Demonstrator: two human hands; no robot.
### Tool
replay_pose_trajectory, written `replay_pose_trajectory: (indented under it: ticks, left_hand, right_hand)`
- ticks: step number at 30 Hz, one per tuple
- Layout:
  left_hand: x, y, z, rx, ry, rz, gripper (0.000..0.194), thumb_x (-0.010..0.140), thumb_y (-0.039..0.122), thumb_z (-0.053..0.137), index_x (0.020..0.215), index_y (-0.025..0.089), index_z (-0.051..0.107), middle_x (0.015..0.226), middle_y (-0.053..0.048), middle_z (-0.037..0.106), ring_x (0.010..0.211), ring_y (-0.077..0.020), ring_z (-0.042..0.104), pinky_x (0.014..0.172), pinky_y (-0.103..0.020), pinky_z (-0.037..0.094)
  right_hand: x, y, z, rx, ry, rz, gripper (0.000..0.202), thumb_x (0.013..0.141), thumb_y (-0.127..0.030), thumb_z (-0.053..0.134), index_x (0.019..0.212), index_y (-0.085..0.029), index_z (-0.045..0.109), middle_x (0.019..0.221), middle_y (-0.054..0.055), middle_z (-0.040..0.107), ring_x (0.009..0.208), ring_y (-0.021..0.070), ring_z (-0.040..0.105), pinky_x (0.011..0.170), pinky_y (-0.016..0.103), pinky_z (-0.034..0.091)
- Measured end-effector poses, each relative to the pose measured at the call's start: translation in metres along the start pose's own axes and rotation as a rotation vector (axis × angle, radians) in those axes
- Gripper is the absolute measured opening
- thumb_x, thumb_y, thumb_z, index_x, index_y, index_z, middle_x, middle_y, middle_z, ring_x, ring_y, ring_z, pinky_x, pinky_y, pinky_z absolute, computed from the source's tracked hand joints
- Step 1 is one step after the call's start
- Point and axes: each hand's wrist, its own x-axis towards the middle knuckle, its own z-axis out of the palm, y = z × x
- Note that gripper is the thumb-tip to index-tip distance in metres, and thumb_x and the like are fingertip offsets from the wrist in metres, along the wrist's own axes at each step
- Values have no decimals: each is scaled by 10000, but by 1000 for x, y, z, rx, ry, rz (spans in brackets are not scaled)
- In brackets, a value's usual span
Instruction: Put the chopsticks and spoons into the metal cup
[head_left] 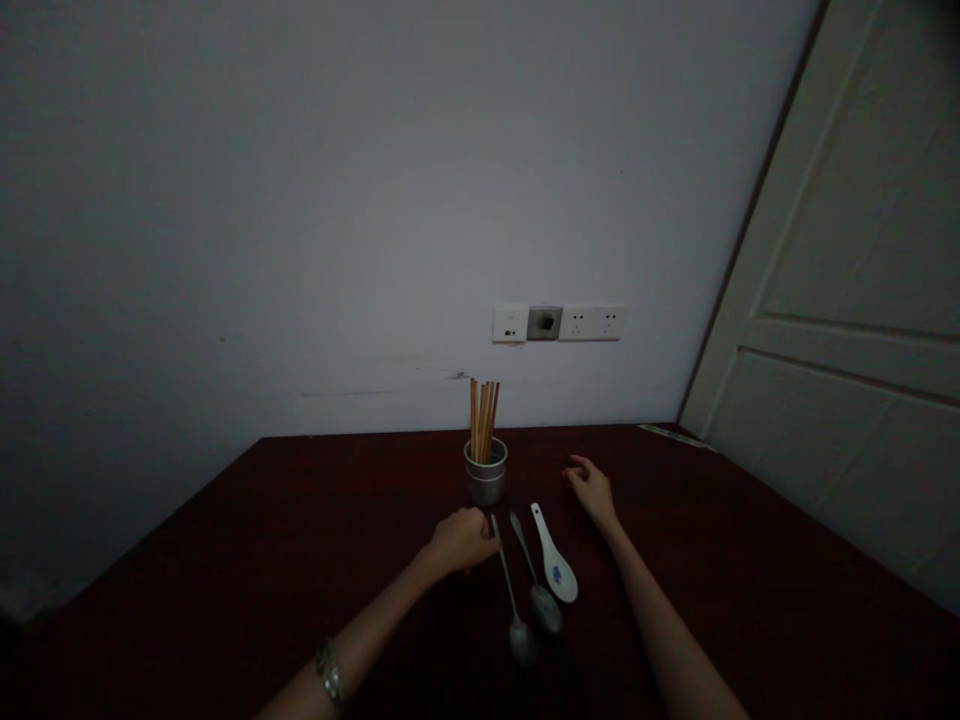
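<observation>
My left hand [461, 541] is closed, its thumb and fingertips at the upper handle of a long thin metal spoon [523, 641] whose bowl points toward me. Just right of that spoon lies a second metal spoon [546, 608] with a broader bowl. A white ceramic soup spoon [559, 572] with a blue mark rests beside it, handle pointing away. To the right of these, near the table surface, my right hand [590, 489] holds nothing, its fingers loosely bent and apart. Beyond my left hand stands a metal cup [486, 484] with several wooden chopsticks [484, 420] upright in it.
The dark red table [360, 480] meets a pale wall [337, 250] at its far edge. Sockets and switches [590, 323] sit on the wall. A white door [840, 300] stands at the right. A thin patterned strip [675, 436] lies at the back right corner.
</observation>
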Motion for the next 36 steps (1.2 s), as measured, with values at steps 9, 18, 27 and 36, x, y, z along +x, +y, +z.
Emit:
replay_pose_trajectory:
  ticks: [9, 18, 27, 36]
  left_hand:
    - [-9, 15, 26, 135, 34, -4, 290, 742, 388, 464, 801, 171, 648, 869, -97, 673, 821, -240, 636, 666, -311, 482]
    - [-8, 21, 41, 209, 95, -24, 307, 765, 357, 433, 861, 151, 640, 907, -120, 665, 847, -239, 631, 691, -325, 485]
    - [-13, 26, 45, 191, 118, -59, 303, 799, 310, 399, 866, 144, 643, 903, -117, 665, 852, -237, 632, 706, -321, 475]
    - [-11, 22, 48, 124, 115, -99, 261, 759, 267, 436, 888, 143, 625, 900, -112, 653, 855, -237, 620, 675, -307, 468]
  right_hand:
    - [-7, -8, -3, -124, 14, -65, 386, 669, -313, 500, 990, -126, 605, 694, 45, 661, 619, 179, 622, 626, 295, 487]
    - [-13, -18, -5, -226, 17, -81, 399, 666, -311, 469, 987, -128, 622, 693, 41, 658, 656, 182, 614, 680, 292, 455]
    - [-13, -17, -6, -221, 10, -97, 421, 664, -331, 468, 996, -119, 617, 705, 51, 663, 661, 185, 619, 674, 290, 455]
    - [-9, -9, -6, -178, 4, -87, 429, 672, -345, 471, 1019, -128, 596, 725, 52, 663, 670, 183, 625, 675, 295, 465]
